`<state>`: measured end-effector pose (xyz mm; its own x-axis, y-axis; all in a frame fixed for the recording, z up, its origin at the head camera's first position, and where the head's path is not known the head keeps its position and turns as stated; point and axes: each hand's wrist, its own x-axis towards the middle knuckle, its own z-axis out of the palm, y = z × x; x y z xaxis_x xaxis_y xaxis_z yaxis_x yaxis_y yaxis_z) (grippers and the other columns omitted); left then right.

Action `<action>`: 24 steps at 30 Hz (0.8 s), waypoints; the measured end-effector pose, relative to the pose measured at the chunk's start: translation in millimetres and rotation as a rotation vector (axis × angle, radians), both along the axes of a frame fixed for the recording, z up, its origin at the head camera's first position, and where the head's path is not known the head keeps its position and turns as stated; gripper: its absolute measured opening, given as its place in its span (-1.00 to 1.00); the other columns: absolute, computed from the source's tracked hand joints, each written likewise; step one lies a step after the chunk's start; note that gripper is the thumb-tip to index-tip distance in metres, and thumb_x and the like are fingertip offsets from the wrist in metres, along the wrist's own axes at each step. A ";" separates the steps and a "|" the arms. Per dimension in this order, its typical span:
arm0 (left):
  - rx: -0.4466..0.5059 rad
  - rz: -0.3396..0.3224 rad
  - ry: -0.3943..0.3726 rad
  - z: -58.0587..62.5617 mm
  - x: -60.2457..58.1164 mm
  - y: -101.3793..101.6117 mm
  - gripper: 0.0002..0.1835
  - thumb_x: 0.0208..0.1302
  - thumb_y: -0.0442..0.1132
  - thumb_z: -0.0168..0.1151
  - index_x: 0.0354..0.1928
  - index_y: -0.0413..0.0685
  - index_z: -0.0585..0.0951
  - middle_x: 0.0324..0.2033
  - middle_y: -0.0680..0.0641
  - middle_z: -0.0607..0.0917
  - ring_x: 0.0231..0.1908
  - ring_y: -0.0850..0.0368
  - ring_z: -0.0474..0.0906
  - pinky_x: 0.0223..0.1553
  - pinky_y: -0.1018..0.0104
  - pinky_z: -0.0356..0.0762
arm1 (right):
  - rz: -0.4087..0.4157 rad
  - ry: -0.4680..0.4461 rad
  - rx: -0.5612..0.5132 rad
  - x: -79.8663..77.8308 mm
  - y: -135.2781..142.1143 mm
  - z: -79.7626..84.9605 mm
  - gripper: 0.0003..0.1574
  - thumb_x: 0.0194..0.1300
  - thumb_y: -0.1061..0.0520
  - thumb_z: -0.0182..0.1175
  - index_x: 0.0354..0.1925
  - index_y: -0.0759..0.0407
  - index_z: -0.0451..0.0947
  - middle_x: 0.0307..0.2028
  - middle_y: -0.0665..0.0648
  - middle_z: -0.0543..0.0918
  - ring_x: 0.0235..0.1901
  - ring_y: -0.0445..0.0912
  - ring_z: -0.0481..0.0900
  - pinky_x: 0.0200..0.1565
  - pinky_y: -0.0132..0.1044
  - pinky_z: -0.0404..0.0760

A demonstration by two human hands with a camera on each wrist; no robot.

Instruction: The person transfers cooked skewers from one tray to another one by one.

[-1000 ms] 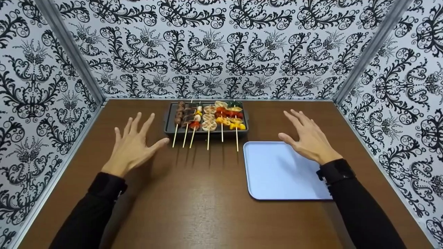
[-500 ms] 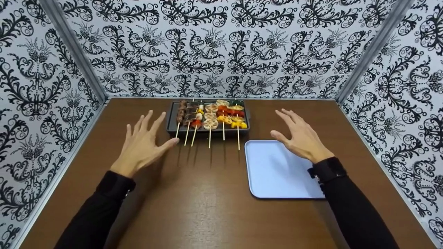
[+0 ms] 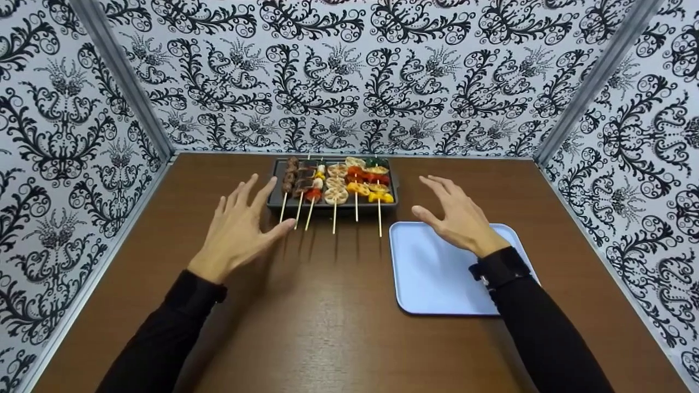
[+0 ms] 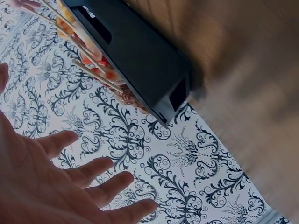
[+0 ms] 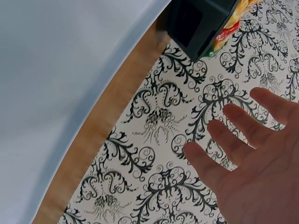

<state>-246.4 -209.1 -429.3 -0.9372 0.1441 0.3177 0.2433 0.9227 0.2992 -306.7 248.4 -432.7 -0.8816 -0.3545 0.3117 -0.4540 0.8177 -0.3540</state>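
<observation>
A dark grill pan (image 3: 333,208) stands near the back of the table, bearing several skewers whose bare sticks point toward me. Browned meatballs (image 3: 290,174) are on the leftmost one; sliced mushrooms (image 3: 336,195) and yellow pepper (image 3: 380,197) sit farther right. My left hand (image 3: 240,232), fingers spread, is at the pan's front left, its thumb tip overlapping the stick ends in the head view. Over the far part of a pale blue tray (image 3: 437,281) hovers my right hand (image 3: 458,218), fingers straight and thumb apart. Neither hand holds anything. In the left wrist view the pan's dark side (image 4: 145,51) shows beyond the fingers.
Brown wooden table (image 3: 327,338) lies in front of the pan and around the tray. Patterned black-and-white walls (image 3: 349,82) enclose the back and both sides, with grey corner posts (image 3: 590,76) at left and right.
Both hands have moved inward, the left to the right toward the pan and the right to the left over the tray. The pan, skewers and tray stay put; the view shifts slightly.
</observation>
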 end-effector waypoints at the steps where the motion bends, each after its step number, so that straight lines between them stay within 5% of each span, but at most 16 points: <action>1: 0.004 -0.001 0.003 0.3 0.2 1.8 -0.01 0.12 0.66 -0.09 0.55 0.57 -0.07 0.60 -0.08 -0.01 0.56 -0.24 -0.05 0.49 -0.44 -0.17 | 0.002 -0.001 -0.004 -0.1 -2.2 0.0 -0.09 0.32 -0.56 -0.02 0.52 -0.46 0.00 0.54 -0.08 0.14 0.49 0.11 0.20 0.38 0.35 0.28; 24: 0.050 -0.020 0.072 -4.4 -0.2 47.3 -0.02 0.15 0.65 -0.09 0.54 0.39 0.11 0.51 -0.12 0.23 0.40 -0.21 0.29 0.25 -0.39 0.39 | 0.041 -0.023 -0.123 -1.2 -45.9 -10.4 -0.14 0.30 -0.47 0.13 0.34 0.00 0.42 0.23 0.07 0.53 0.26 0.03 0.48 0.35 0.01 0.46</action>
